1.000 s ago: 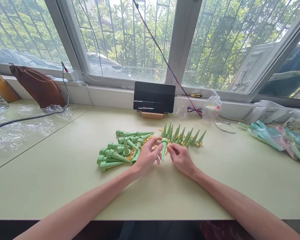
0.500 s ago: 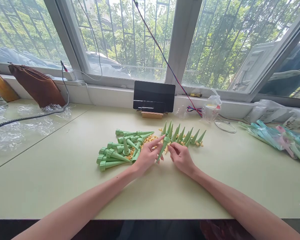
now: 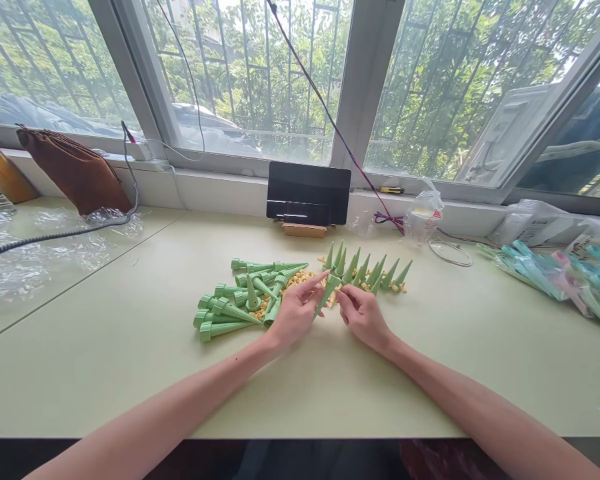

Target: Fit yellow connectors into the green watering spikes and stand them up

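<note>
My left hand [image 3: 296, 308] is closed round a green plastic watering spike [image 3: 329, 292], its wide end up and its tip slanting down toward me. Close on the right, my right hand [image 3: 364, 312] makes a pinch at the wide end of that spike. A small yellow piece, partly hidden, shows at those fingertips. To the left lie several green spikes [image 3: 225, 308] in a loose heap. Small yellow plastic pieces [image 3: 300, 279] are scattered behind my left hand. Beyond my right hand, several spikes [image 3: 363, 270] stand point up with yellow pieces at their bases.
A black tablet [image 3: 309, 190] leans on a stand at the back of the table [image 3: 300, 400]. Right of it are a bagged cup [image 3: 424, 217] and a coiled white cable [image 3: 450, 253]. Plastic-wrapped items [image 3: 560, 270] lie far right; a brown pouch [image 3: 75, 170] stands far left.
The spike in my left hand has turned and shifted slightly, with its tip now more hidden by the fingers. My right hand has hardly moved.
</note>
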The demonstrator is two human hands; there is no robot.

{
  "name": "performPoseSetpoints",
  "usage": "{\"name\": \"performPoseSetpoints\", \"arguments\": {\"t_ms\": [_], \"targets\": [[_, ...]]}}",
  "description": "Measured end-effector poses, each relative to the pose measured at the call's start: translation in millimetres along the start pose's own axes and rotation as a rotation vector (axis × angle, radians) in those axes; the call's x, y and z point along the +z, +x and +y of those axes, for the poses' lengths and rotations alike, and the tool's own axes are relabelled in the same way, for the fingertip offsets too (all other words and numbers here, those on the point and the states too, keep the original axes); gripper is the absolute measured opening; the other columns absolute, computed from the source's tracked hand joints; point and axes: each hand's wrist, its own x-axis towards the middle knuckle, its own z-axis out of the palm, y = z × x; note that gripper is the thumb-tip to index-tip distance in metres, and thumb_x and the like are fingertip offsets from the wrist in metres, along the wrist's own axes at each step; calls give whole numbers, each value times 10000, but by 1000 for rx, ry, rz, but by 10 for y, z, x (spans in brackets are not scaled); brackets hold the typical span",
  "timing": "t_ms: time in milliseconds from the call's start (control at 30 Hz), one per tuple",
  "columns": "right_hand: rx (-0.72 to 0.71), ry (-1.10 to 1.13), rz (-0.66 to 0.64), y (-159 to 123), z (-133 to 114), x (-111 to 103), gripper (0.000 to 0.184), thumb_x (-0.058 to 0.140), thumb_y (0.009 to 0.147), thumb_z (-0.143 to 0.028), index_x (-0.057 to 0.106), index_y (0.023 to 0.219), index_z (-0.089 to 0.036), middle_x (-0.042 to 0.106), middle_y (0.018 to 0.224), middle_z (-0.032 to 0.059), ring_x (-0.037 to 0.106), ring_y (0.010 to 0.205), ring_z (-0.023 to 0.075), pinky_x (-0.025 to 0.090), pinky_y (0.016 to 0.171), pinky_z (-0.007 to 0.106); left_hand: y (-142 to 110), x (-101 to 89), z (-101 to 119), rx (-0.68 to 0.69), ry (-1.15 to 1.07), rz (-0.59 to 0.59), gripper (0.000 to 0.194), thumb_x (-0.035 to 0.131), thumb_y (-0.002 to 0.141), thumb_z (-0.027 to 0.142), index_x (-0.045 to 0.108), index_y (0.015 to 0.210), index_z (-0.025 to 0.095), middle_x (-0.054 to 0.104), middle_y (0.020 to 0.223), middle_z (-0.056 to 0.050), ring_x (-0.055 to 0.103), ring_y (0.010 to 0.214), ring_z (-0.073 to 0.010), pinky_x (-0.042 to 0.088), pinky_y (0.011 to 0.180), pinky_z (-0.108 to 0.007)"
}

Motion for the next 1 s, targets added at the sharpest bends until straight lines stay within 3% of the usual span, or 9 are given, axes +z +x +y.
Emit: {"name": "performPoseSetpoints", "arguments": {"t_ms": [200,300,467,600,667,800,900,1000], "targets": [[8,38,10,4,-9,6,387,478,971,-462,410,675,-222,423,504,-48,382,460,119,313,473,268,-5,-20,-33,43,159,110,312,623,870,431,709,1058,198,671,850,-27,590,706,-136,497,627,-241],[7,32,12,3,-12,6,379,478,974,-450,410,680,-220,417,506,-49,385,458,117,313,472,267,-11,-14,-30,52,191,130,293,612,870,452,712,952,189,635,740,-7,529,595,-116,432,530,-223],[1,25,13,3,7,0,369,478,977,-431,404,686,-216,400,517,-54,386,458,110,311,469,261,-28,-1,-12,-2,177,72,339,564,894,464,688,1015,173,450,494,63,378,413,-84,342,417,-213],[-12,29,13,1,21,-6,375,476,981,-428,393,684,-214,394,527,-56,389,459,105,314,468,255,-45,-6,-14,-27,189,40,362,540,913,468,663,1098,182,452,453,75,424,368,-89,393,407,-211],[-18,30,11,0,20,-8,365,478,982,-427,411,695,-211,401,531,-56,393,459,104,319,470,253,-55,-5,-13,-23,195,34,349,537,917,477,657,1084,195,520,524,52,523,421,-108,433,414,-210],[-32,35,0,5,12,-9,337,475,985,-432,472,739,-201,425,536,-53,394,454,102,328,472,251,-70,3,-4,16,223,-26,380,465,945,518,643,861,193,602,670,-2,661,640,-164,507,457,-213],[-41,36,1,11,2,-9,334,472,988,-433,483,749,-199,433,529,-54,392,450,102,327,475,250,-72,8,-2,24,209,-28,397,457,945,532,642,852,194,638,763,-30,682,800,-201,554,501,-224],[-51,34,-9,13,-14,-6,338,467,990,-428,473,739,-201,437,518,-54,383,447,101,327,480,251,-63,9,-7,14,185,-21,416,463,939,543,654,853,184,656,807,-48,674,828,-210,588,548,-254]]}}
